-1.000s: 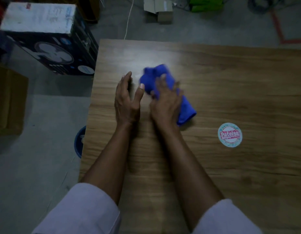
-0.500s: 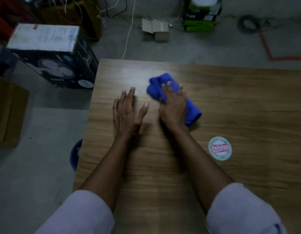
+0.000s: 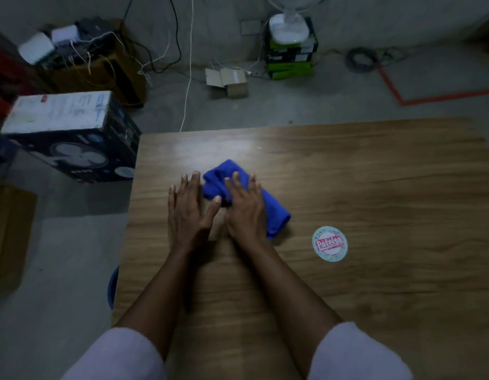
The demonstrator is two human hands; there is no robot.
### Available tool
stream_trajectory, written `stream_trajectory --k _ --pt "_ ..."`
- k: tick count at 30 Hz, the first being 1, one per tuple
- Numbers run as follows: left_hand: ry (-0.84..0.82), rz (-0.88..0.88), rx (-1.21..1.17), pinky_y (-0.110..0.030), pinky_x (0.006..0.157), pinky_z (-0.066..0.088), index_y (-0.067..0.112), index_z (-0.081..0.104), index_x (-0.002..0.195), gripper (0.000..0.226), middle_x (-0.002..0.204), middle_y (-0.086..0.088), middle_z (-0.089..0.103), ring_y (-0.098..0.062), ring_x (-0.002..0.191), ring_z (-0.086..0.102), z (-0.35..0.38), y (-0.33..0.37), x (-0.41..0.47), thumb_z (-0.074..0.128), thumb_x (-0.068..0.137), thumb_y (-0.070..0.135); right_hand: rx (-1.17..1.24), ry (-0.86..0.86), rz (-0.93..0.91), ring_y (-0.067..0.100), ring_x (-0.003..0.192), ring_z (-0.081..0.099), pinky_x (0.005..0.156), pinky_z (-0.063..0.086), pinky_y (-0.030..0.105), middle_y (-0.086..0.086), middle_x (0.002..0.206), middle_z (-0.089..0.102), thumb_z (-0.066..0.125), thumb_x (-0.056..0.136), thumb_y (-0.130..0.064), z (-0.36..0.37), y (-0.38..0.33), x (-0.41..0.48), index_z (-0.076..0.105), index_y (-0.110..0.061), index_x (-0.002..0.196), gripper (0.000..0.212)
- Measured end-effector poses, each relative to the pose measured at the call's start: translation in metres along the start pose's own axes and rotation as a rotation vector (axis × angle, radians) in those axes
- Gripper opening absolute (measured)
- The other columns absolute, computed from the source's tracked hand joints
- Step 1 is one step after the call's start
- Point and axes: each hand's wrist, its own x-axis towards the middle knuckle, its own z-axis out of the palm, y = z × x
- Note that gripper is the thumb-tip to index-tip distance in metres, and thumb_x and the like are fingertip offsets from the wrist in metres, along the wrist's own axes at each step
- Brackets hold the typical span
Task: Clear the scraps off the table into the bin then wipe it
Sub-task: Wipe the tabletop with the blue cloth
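Blue cloth lies on the table under the flat, straight fingers of the right hand, slanting from far left to near right. The left hand lies flat just beside it, fingers a little spread.

the table is wood-grain with a slight sheen, the blue cloth under the right hand looks soft and matt, and the round sticker just right of it is glossy paper

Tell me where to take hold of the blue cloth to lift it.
Probably the thick rolled end of the blue cloth nearest the round sticker, pinched from the right: it juts out bare past the right hand, which lies flat over the middle.
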Motion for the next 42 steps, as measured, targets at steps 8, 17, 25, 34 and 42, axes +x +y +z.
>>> stream_trajectory --k 8,17,25,34,42 --pt "-0.002 -0.044 -0.066 -0.035 0.128 0.000 0.019 0.028 0.160 0.078 0.166 0.000 0.030 -0.009 0.156 0.014 -0.002 0.002 -0.001 0.035 0.097 0.063 0.074 0.231 0.164 0.040 0.143 0.040 0.119 0.028 0.049 0.015 0.149 0.051 0.044 0.098 -0.026 -0.036 0.035 -0.003 0.054 -0.008 0.143 0.049" --pt "0.047 -0.096 -0.143 -0.034 0.128 0.004 0.012 0.036 0.157 0.078 0.163 -0.004 0.037 -0.016 0.155 0.021 0.000 -0.001 0.004 0.034 0.096 0.062 0.132 0.052 -0.008 0.033 0.143 0.042 0.120 0.024 0.038 0.007 0.148 0.054 0.042 0.073 -0.008 0.011 -0.011 -0.004 0.061 -0.015 0.138 0.068" --pt "0.033 -0.124 -0.195 -0.035 0.128 0.002 0.019 0.032 0.159 0.079 0.166 0.002 0.026 0.010 0.145 0.002 -0.006 0.011 0.000 0.034 0.095 0.066 -0.099 0.310 0.403 0.038 0.145 0.036 0.119 0.027 0.045 0.011 0.156 0.044 0.044 0.102 -0.027 -0.044 0.062 0.052 0.048 -0.010 0.147 0.049" --pt "0.037 -0.117 -0.164 -0.036 0.128 0.004 0.017 0.031 0.159 0.077 0.166 -0.002 0.029 -0.010 0.156 0.014 -0.001 0.004 0.004 0.037 0.097 0.062 -0.118 -0.054 0.130 0.030 0.148 0.030 0.120 0.020 0.034 0.007 0.163 0.032 0.055 0.095 -0.012 -0.001 -0.006 0.136 0.035 -0.022 0.156 0.065" --pt "0.038 -0.155 -0.214 -0.038 0.128 0.009 0.019 0.033 0.157 0.075 0.164 -0.004 0.032 -0.015 0.155 0.017 -0.005 0.009 0.003 0.043 0.095 0.060 -0.068 0.313 0.241 0.041 0.140 0.041 0.118 0.029 0.043 0.022 0.147 0.051 0.048 0.093 -0.021 -0.058 0.079 0.078 0.052 -0.002 0.143 0.053"
